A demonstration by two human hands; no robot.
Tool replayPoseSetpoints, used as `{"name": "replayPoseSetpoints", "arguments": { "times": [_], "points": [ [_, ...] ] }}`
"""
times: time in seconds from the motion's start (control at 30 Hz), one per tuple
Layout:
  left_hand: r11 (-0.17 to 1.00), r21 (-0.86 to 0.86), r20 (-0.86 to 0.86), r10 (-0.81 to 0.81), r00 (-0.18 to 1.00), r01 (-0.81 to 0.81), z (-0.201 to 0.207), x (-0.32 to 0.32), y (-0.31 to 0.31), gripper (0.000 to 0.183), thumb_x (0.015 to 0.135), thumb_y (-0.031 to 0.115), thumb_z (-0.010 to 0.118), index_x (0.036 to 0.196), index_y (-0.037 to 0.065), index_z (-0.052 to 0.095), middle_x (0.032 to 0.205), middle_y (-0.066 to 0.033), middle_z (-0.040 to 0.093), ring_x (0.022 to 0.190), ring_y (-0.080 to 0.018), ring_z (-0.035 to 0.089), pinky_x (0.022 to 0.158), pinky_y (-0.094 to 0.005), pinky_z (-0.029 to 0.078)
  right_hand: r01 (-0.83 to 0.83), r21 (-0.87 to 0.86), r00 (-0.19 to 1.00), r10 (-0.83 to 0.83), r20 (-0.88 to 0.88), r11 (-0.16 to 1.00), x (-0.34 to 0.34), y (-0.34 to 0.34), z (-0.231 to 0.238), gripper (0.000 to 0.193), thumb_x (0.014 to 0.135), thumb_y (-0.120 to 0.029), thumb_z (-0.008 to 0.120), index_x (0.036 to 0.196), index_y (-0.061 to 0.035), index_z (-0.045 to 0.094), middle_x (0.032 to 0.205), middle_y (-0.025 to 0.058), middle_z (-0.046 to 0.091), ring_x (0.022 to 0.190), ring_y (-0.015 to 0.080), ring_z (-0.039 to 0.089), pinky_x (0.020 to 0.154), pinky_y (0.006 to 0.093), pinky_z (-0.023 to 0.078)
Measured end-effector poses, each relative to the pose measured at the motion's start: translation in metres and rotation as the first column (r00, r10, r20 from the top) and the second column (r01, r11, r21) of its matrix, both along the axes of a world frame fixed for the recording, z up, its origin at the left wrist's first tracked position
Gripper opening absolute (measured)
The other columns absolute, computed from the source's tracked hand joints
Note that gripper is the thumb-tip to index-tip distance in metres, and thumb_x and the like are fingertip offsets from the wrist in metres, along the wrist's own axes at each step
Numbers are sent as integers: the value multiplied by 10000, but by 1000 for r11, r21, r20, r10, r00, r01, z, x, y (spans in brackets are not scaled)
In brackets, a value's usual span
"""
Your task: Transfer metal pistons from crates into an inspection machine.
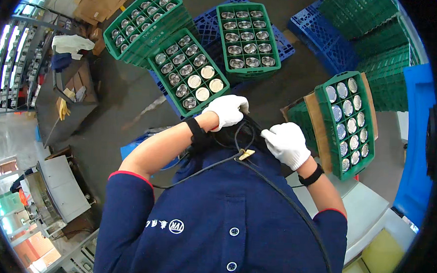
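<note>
Dressed in a navy-blue shirt point(201, 199) with short sleeves point(124, 203) edged in thin red piping point(129, 172), closed down a stitched placket point(235, 210) by round white-rimmed buttons point(234, 231), and marked on the left of the chest with a round white emblem point(176, 226) beside small white characters point(163, 224). Covered at the left hand point(227, 112) and right hand point(287, 145) by white fabric gloves point(296, 152), strapped at both wrists with black bands point(312, 175), and crossed by thin black cables point(205, 170) running off to left and near right.

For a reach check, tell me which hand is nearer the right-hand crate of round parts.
Right. The right hand is left of the crate, apart from it; the left hand is farther left, past the right hand.
</note>
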State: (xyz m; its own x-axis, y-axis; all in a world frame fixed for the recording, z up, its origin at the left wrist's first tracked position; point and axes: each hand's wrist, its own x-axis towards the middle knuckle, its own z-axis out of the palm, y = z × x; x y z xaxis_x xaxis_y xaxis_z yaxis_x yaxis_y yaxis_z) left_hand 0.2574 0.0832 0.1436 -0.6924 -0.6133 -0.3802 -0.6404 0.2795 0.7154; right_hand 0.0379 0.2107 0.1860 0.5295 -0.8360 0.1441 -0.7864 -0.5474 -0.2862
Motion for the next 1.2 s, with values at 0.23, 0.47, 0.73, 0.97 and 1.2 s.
{"name": "replayPoseSetpoints", "arguments": {
  "times": [0.23, 0.47, 0.73, 0.97, 1.2],
  "points": [
    [997, 77, -34, 28, 999, -25, 0, -1, -3, 233, 763, 123, 607, 975, 69, 686, 947, -114, 712, 915, -268, 668, 809, -360, 522, -128, -249, 991, 134, 9, 960, 9, -32, -1, 60, 824, -139, 597, 845, -90, 622, 663, 62, 543, 590, 251, 558, 552, 396, 423],
    [939, 338, -196, 8, 981, 60, 12, 25, -21, 331, 837, 255, 690, 1106, 61, 680, 1055, -83, 685, 1017, -199, 632, 883, -325, 511, -180, -19, 949, 179, 260, 983, 28, -63, -7, 125, 801, -167, 670, 913, -116, 654, 779, 79, 620, 736, 271, 623, 656, 428, 470],
    [842, 486, -379, 445, 811, -234, 42, 150, -64, 378, 977, 297, 585, 1247, 34, 598, 1133, -61, 638, 1014, -146, 603, 892, -328, 517, 381, 433, 679, -565, 469, 817, -30, -58, -34, 373, 855, -106, 723, 1215, -46, 649, 1104, 83, 690, 955, 158, 673, 854, 290, 533],
    [470, 683, -155, 841, 518, -559, -12, 266, -22, 343, 989, 296, 575, 1249, 72, 593, 1106, -43, 654, 934, -159, 618, 824, -345, 520, 339, 573, 791, -556, 257, 746, -12, -53, -52, 285, 885, -223, 695, 1143, -105, 698, 1062, 94, 701, 953, 233, 685, 842, 321, 538],
    [751, 287, 414, 462, 784, -594, -74, 269, 5, 391, 892, 326, 643, 1141, 25, 654, 1083, -140, 687, 1023, -291, 641, 905, -366, 496, 244, 731, 917, -397, 41, 638, 37, -106, -89, 284, 890, -337, 646, 1071, -129, 716, 1049, 104, 696, 967, 299, 664, 860, 379, 525]
  ]
}}
